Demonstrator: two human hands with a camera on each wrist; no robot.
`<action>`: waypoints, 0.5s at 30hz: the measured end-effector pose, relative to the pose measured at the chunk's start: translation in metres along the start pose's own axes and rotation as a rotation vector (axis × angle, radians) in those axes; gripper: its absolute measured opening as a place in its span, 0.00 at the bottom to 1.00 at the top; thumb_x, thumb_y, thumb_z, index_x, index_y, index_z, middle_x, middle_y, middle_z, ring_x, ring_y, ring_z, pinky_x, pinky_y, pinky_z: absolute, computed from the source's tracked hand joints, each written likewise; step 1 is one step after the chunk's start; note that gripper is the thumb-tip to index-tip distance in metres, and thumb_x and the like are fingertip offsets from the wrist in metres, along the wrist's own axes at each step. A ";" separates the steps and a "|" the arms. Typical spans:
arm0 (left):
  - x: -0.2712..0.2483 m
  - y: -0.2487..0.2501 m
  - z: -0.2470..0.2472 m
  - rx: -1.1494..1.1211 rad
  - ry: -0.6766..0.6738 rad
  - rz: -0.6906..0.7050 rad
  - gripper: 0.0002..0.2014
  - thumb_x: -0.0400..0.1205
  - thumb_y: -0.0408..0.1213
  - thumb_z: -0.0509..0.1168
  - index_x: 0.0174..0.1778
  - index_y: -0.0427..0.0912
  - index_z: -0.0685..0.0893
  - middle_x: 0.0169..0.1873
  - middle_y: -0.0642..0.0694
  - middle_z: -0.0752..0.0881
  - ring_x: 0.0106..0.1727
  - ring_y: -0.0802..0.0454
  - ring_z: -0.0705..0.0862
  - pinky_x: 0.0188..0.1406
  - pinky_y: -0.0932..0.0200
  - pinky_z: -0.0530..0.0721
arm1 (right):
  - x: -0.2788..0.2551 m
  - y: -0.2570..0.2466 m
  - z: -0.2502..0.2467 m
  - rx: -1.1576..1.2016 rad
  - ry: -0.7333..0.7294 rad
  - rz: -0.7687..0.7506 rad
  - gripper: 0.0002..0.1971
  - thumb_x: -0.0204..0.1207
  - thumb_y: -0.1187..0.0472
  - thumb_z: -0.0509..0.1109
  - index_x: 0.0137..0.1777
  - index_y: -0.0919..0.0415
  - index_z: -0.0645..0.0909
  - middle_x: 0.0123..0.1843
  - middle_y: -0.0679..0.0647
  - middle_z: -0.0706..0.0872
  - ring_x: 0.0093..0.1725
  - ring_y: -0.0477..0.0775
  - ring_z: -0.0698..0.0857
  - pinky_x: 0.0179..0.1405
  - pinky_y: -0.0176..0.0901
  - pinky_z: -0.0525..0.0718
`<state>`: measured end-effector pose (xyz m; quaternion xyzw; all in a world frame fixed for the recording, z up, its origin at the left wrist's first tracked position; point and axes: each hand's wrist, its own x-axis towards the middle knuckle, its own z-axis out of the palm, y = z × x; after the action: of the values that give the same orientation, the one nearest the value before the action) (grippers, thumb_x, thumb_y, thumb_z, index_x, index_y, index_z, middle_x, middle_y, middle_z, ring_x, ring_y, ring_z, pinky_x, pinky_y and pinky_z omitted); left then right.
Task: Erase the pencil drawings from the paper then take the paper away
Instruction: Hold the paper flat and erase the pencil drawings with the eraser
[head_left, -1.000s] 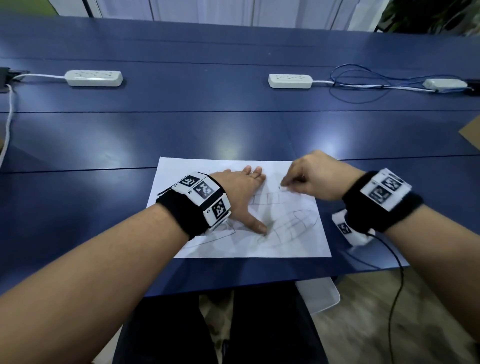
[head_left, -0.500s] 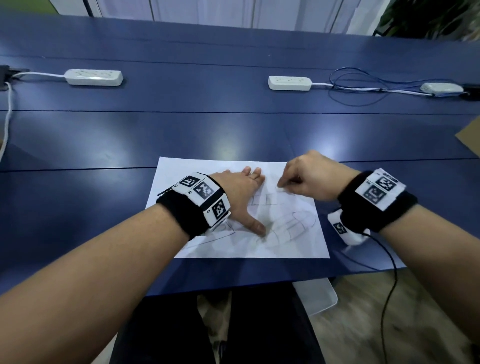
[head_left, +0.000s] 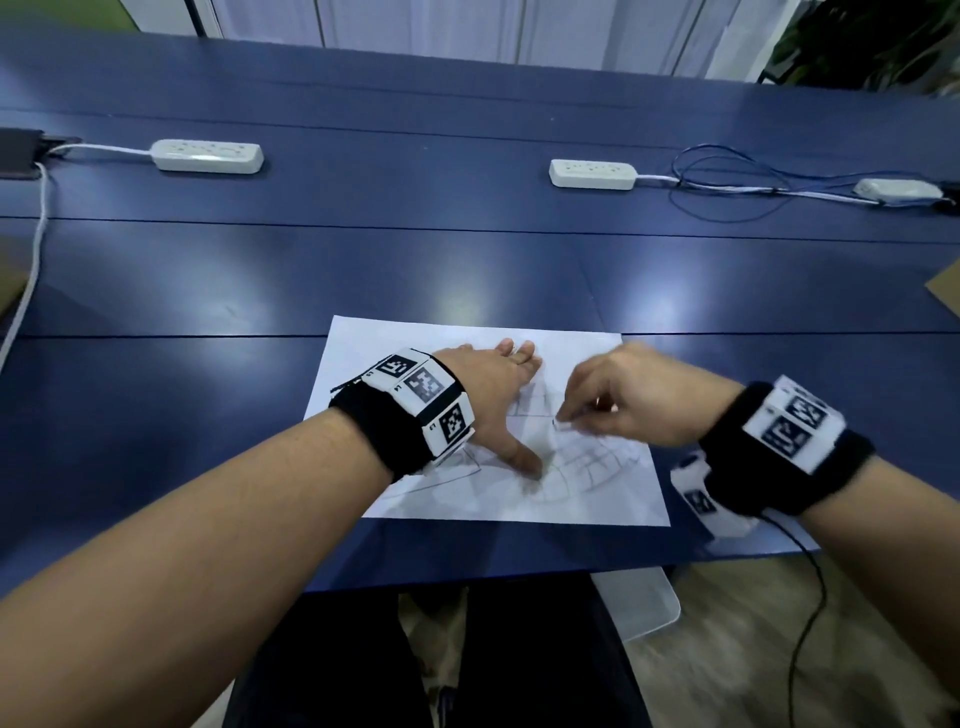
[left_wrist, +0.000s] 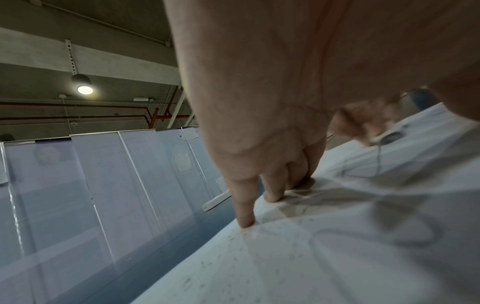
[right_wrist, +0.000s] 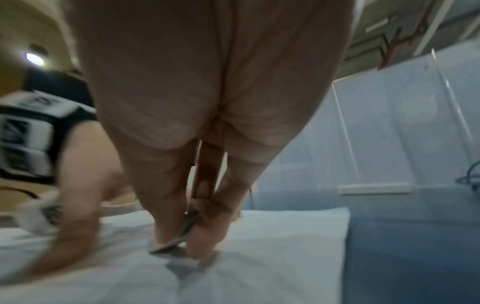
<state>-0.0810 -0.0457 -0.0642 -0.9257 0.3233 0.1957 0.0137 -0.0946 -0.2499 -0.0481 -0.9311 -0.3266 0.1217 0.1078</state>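
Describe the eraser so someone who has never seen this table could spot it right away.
On the blue table lies one white sheet of paper near the front edge. Over its middle, the right hand pinches the eraser, a small pale block pressed to the pencil lines; it is the only loose thing on the sheet.

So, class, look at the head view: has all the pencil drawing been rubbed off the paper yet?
No: pencil lines still show on the paper beside the right hand, which pinches the eraser.
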 end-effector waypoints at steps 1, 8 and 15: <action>0.001 0.001 0.001 0.006 -0.006 -0.001 0.64 0.63 0.76 0.67 0.86 0.44 0.44 0.85 0.50 0.43 0.85 0.53 0.46 0.83 0.43 0.54 | -0.003 -0.005 0.002 0.002 -0.026 -0.018 0.08 0.70 0.59 0.74 0.47 0.48 0.90 0.44 0.40 0.88 0.35 0.27 0.78 0.39 0.16 0.68; -0.002 -0.017 -0.009 -0.076 0.015 0.014 0.57 0.65 0.69 0.72 0.85 0.49 0.54 0.84 0.54 0.54 0.82 0.52 0.63 0.79 0.55 0.64 | 0.030 0.017 -0.011 -0.084 0.066 0.126 0.10 0.71 0.61 0.72 0.50 0.48 0.89 0.45 0.46 0.91 0.44 0.47 0.86 0.46 0.31 0.76; -0.002 -0.030 0.001 -0.048 -0.029 0.026 0.54 0.70 0.69 0.68 0.86 0.52 0.48 0.85 0.55 0.44 0.85 0.49 0.46 0.83 0.51 0.52 | -0.001 -0.011 0.000 0.000 -0.046 -0.019 0.07 0.71 0.59 0.74 0.47 0.48 0.90 0.44 0.39 0.88 0.36 0.24 0.77 0.39 0.16 0.68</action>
<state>-0.0648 -0.0205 -0.0674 -0.9185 0.3302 0.2172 -0.0065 -0.1017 -0.2425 -0.0454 -0.9248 -0.3381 0.1421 0.1012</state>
